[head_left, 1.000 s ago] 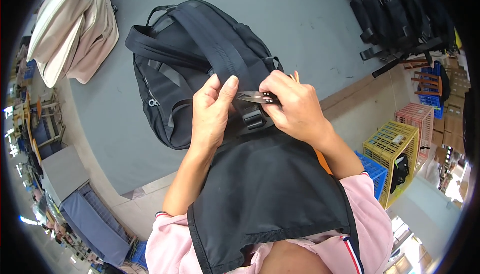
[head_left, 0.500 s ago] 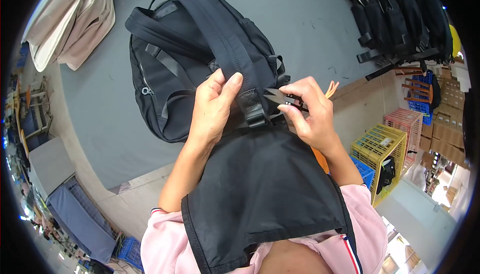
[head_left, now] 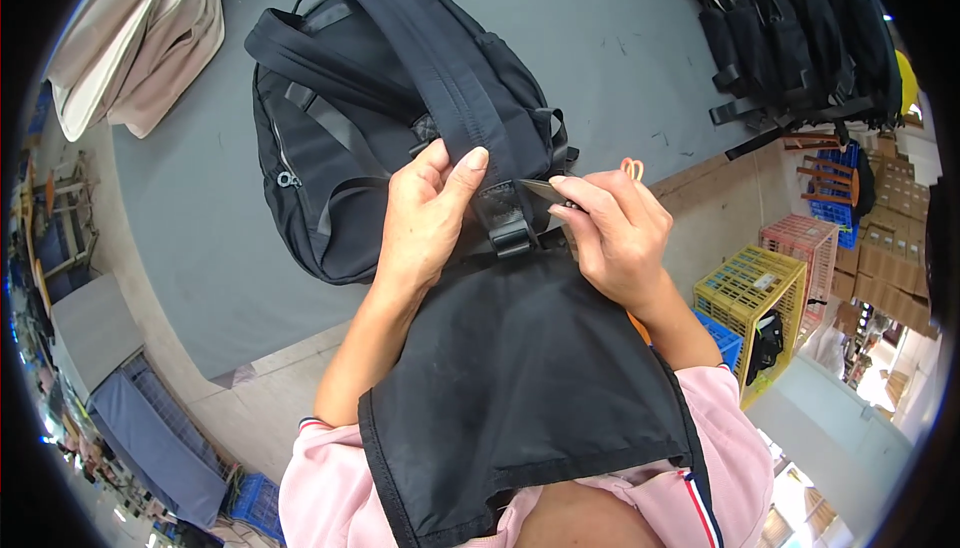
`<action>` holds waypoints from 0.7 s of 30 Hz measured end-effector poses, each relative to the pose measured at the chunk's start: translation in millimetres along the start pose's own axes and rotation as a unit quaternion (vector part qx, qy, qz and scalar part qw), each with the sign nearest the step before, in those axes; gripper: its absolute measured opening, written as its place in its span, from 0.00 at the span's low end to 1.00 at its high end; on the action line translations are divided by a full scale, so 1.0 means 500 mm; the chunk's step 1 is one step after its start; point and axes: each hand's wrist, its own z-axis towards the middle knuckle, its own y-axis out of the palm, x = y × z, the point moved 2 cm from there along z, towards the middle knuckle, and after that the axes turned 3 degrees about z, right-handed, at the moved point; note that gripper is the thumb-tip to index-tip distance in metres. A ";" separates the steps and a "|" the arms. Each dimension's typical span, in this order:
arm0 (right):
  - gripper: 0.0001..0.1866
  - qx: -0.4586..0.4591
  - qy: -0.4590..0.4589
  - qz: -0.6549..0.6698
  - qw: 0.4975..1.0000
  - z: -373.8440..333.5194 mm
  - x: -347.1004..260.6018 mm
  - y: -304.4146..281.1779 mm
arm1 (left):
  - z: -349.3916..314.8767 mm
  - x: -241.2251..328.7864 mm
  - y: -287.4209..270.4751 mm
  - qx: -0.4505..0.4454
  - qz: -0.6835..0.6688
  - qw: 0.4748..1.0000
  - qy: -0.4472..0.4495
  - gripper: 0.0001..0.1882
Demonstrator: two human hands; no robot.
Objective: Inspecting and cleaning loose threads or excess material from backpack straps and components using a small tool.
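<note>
A black backpack (head_left: 340, 138) lies on the grey table with its shoulder straps facing up. My left hand (head_left: 430, 213) is closed on the lower part of one padded shoulder strap (head_left: 437, 73), thumb on top. Just below that grip, the strap ends in a shiny black patch and a plastic buckle (head_left: 512, 238) close to my black apron. My right hand (head_left: 615, 228) pinches a small pair of thread snips (head_left: 543, 190). Their pointed metal blades look pressed together, with the tips at the strap's edge beside the patch. My right fingers hide most of the snips' handle.
A grey-covered table (head_left: 620, 58) spreads under the backpack. Beige bags (head_left: 140, 38) lie at its far left, and a pile of black bags (head_left: 790, 38) sits at the far right. Yellow crates (head_left: 755, 283) and pink crates (head_left: 810, 248) stand on the floor to the right.
The snips' blades have gone from spread to together and turned, their tips now at the strap's edge. The backpack has shifted slightly left in the picture; my left hand keeps its grip.
</note>
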 end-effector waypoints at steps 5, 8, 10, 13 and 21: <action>0.15 -0.036 -0.023 -0.010 0.999 0.015 -0.019 -0.006 | -0.002 0.015 0.007 0.019 0.061 0.998 0.024 0.21; 0.14 -0.057 -0.012 -0.035 0.998 0.014 -0.019 -0.004 | 0.001 0.010 0.003 0.026 0.109 0.993 0.035 0.22; 0.14 -0.056 -0.010 -0.040 0.998 0.013 -0.023 -0.003 | 0.001 0.003 0.000 0.026 0.106 0.993 0.039 0.22; 0.14 -0.048 -0.003 -0.048 0.998 0.011 -0.024 0.003 | 0.002 0.000 -0.004 0.031 0.127 0.991 0.038 0.22; 0.16 -0.029 0.080 0.014 0.996 0.000 -0.027 0.041 | 0.005 0.007 -0.002 0.038 0.048 0.998 0.030 0.17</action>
